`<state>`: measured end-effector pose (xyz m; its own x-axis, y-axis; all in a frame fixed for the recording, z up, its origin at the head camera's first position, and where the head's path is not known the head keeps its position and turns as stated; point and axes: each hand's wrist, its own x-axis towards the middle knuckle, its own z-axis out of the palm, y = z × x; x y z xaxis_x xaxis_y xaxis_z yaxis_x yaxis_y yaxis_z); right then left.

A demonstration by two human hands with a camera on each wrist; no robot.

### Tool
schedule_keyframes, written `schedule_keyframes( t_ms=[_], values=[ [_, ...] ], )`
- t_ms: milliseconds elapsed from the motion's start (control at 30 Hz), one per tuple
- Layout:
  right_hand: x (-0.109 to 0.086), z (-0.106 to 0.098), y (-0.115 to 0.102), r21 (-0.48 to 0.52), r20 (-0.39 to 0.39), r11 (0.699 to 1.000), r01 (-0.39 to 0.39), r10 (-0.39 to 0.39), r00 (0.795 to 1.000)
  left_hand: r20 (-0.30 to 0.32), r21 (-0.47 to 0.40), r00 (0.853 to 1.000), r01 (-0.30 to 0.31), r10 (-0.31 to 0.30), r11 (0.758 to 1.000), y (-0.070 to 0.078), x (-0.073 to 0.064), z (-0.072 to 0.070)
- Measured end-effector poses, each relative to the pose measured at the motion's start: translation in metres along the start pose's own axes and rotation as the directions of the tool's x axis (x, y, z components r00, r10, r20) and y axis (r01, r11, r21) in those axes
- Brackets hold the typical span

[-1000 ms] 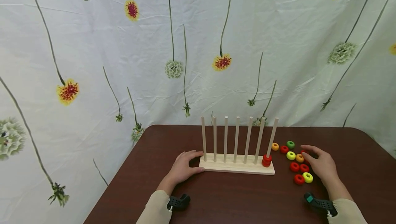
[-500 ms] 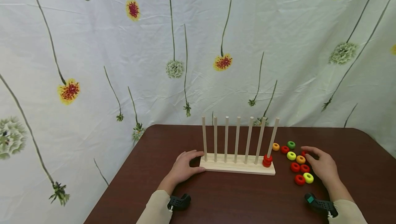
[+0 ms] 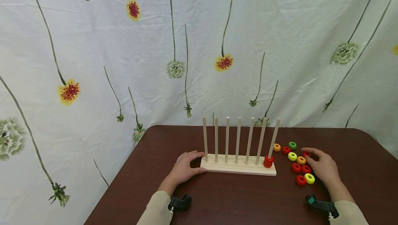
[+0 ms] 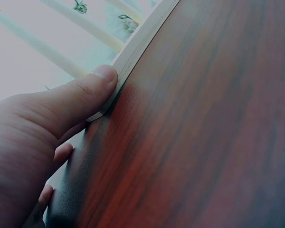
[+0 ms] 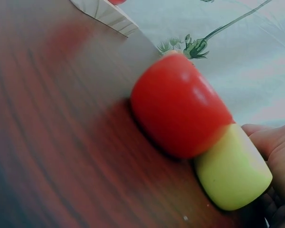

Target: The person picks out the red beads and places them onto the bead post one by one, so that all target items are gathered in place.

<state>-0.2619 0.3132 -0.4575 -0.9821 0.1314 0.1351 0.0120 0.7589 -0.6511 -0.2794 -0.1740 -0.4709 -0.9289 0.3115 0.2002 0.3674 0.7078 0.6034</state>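
My left hand (image 3: 183, 168) grips the left end of a pale wooden peg rack (image 3: 236, 165), thumb on the front edge and fingers at the back. In the left wrist view, the thumb (image 4: 92, 88) presses the rack's edge. Two red beads are stacked on the rightmost peg (image 3: 274, 137). On the right, my right hand (image 3: 324, 166) has thumb and forefinger around a red bead (image 3: 306, 154) at table height, partly hidden by them. The right wrist view shows a nearer red bead (image 5: 180, 107) and a yellow bead (image 5: 232, 168), hiding most of that hand.
Several loose beads lie between rack and right hand, among them a green bead (image 3: 292, 145), an orange bead (image 3: 301, 160) and a yellow bead (image 3: 292, 156). The dark brown table (image 3: 236, 201) ends at a flowered cloth (image 3: 199, 90) behind.
The right thumb and forefinger have shifted slightly about the red bead, which shows more between them now. My left hand and the rack stay where they were.
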Motion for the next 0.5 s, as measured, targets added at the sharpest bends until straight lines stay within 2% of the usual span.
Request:
schedule_keyframes(
  t_ms=[500],
  values=[
    [-0.0002, 0.0033, 0.0002, -0.008, -0.047, 1.0, -0.002, 0.002, 0.999, 0.0, -0.005, 1.0, -0.002, 0.002, 1.0, 0.0016, 0.0, -0.0007]
  ],
)
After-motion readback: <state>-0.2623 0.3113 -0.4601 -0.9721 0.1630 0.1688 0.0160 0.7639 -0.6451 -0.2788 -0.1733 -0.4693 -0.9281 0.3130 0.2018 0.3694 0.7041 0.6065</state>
